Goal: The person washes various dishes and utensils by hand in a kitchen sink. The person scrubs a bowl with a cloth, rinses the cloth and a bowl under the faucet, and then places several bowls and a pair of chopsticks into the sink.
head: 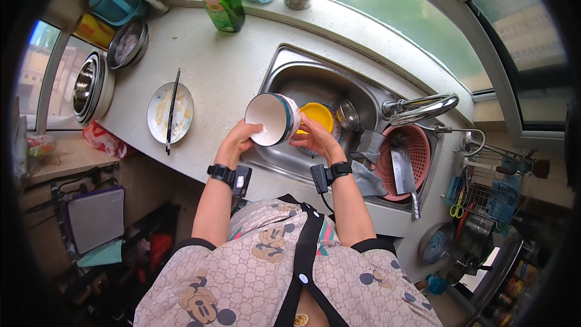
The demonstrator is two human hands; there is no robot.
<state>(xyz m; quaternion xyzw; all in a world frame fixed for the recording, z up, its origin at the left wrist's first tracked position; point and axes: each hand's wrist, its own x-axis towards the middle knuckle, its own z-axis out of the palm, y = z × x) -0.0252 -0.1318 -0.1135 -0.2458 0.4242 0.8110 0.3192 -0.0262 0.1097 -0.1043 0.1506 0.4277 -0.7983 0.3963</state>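
A white ceramic bowl (267, 120) with a teal band at its rim is tilted on its side over the near left edge of the sink; a second bowl may be nested with it. My left hand (238, 138) grips its rim, thumb lying inside. At the bowl's outer side, my right hand (320, 138) supports it with fingertips and thumb. Below, in the stainless steel sink (299, 77), lie a yellow bowl (317, 116) on a blue-patterned plate (337, 129) and a small metal bowl (348, 116). Part of the plate is hidden.
Left on the counter, chopsticks (173, 109) lie across a soiled plate (156, 120). A cleaver (401, 168) rests on a pink colander (422, 154), beside grey cloths (365, 177). The faucet (422, 109) arches above. A green soap bottle (224, 4) and stacked metal basins (97, 88) stand farther off.
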